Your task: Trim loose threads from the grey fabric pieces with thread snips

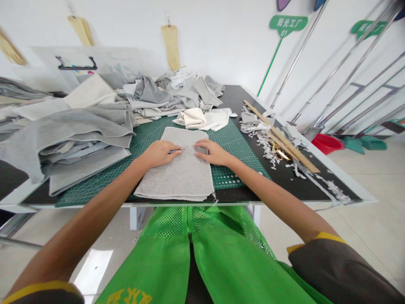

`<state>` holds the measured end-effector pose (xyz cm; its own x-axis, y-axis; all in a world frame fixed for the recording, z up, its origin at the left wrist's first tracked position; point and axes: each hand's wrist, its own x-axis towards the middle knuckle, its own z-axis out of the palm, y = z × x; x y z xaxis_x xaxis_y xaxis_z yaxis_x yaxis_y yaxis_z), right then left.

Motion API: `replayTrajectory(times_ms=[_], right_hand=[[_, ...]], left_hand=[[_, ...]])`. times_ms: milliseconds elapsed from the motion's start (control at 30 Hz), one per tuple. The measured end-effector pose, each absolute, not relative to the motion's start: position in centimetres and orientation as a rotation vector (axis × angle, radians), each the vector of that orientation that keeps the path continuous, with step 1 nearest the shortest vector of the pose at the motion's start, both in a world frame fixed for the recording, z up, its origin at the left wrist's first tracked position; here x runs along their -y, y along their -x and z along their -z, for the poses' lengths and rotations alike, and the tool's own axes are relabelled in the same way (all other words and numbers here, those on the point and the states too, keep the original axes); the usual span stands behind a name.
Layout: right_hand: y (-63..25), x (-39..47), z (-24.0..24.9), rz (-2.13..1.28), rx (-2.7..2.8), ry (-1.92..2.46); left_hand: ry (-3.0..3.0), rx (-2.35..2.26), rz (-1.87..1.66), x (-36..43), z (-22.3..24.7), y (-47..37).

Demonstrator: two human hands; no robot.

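A light grey cloth (180,177), folded or stacked in layers, lies on the green cutting mat (234,147) near the table's front edge. My left hand (160,153) rests over its upper left part, with a small blue-handled tool with a thin metal tip (176,150) held between thumb and fingers. The tip points right, over the cloth. Across from it, my right hand (213,153) lies at the cloth's upper right edge, thumb and fingers apart and touching the fabric.
Piles of grey cloth (85,126) stand at the left, with more pieces (186,93) behind the mat. A cream folded cloth (191,118) sits beyond my hands. At the right are a wooden ruler (281,137), gold-coloured scissors (280,152) and fabric scraps (265,143).
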<state>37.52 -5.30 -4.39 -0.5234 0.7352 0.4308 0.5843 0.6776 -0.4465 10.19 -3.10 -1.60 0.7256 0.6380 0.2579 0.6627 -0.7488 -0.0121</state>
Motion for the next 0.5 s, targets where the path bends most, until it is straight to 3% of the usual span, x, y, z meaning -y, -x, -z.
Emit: replayTrajectory(times_ms=[500], right_hand=[[-37.56, 5.29, 4.41, -0.335, 2.287, 1.010]], left_hand=[[2.838, 1.053, 0.354, 3.07, 1.61, -10.16]])
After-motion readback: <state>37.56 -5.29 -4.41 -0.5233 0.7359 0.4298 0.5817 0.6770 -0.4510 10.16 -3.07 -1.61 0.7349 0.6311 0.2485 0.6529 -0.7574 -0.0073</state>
